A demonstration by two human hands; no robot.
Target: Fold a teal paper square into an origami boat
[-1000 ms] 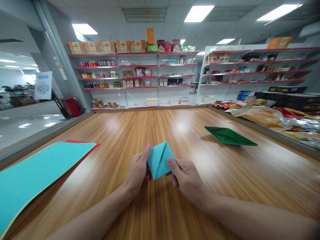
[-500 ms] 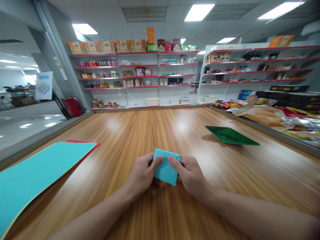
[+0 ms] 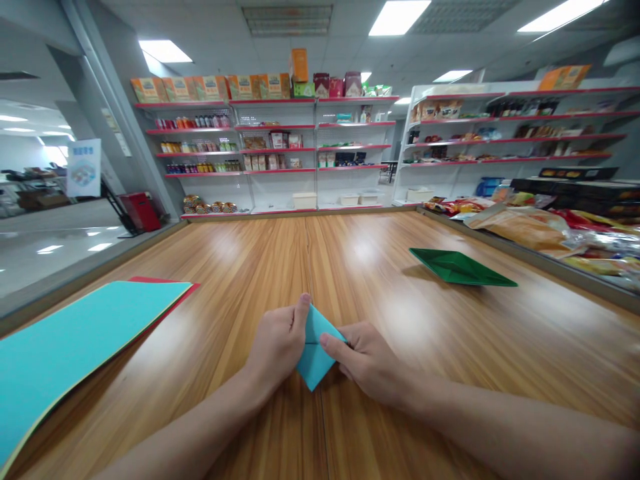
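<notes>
Wooden surface underlies left grip and right grip, both pinching blue paper, already folded small, apparently unfinished.

Bright ceiling lights, soft glare on the tabletop, wide-angle stretch at edges.

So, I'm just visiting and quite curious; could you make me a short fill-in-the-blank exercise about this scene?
1. The right hand has its ____ lying on the visible face of the folded light-blue paper.
2. Counting the left hand too, ____ hands hold that paper.
3. The stack of sheets lies toward the table's ____ side.
4. The folded shape farther right is ____.

Missing words: thumb; two; left; green.
</notes>
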